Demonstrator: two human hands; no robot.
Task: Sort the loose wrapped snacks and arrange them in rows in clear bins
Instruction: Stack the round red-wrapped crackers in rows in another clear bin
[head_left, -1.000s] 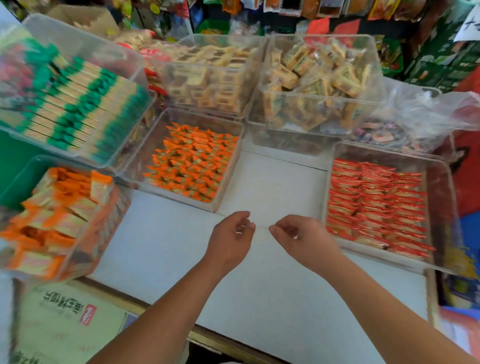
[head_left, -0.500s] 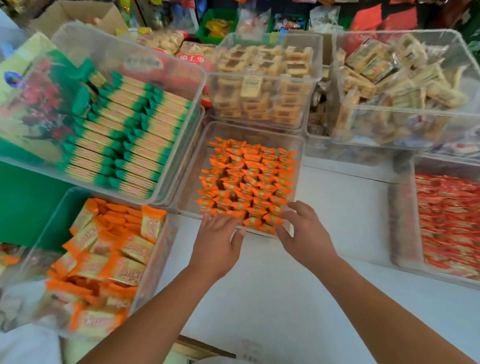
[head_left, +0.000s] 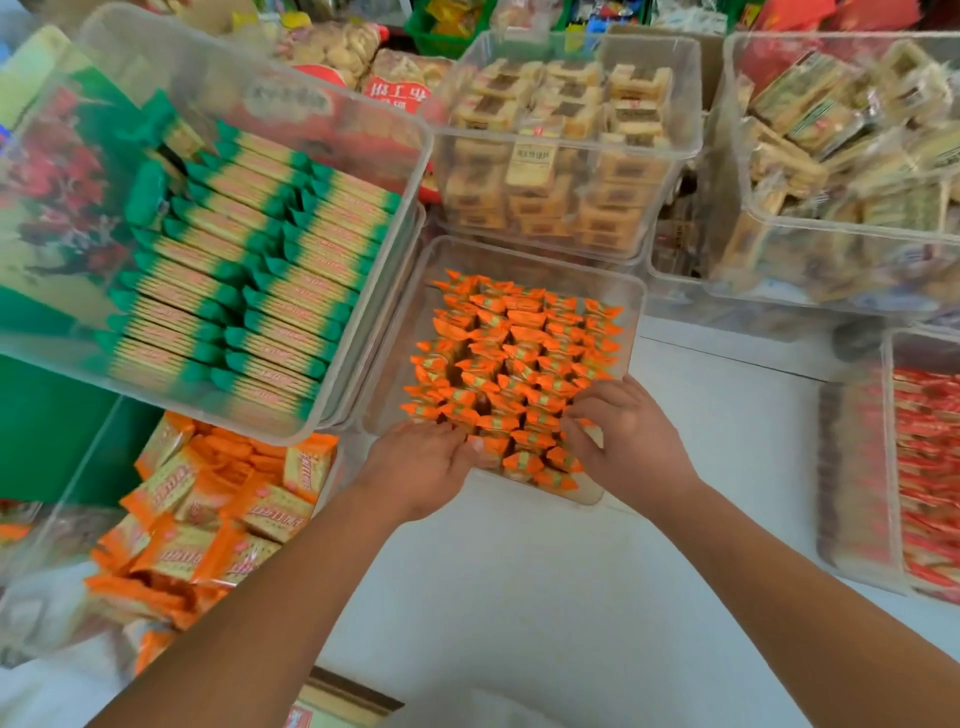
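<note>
Head view, hands (head_left: 524, 457) now touching orange candies (head_left: 514, 364)

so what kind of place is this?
Likely a small snack shop or stall counter. Clear bins hold rowed orange wrapped candies, green-ended wafer packs fill a neighbouring bin, and bagged goods crowd the back.

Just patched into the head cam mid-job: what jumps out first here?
Both hands, left hand and right hand, rest on the near rows of small orange candies in the centre clear bin. Upper left, a tilted bin of green-ended packs dominates; red packs fill a bin at far right.
</note>
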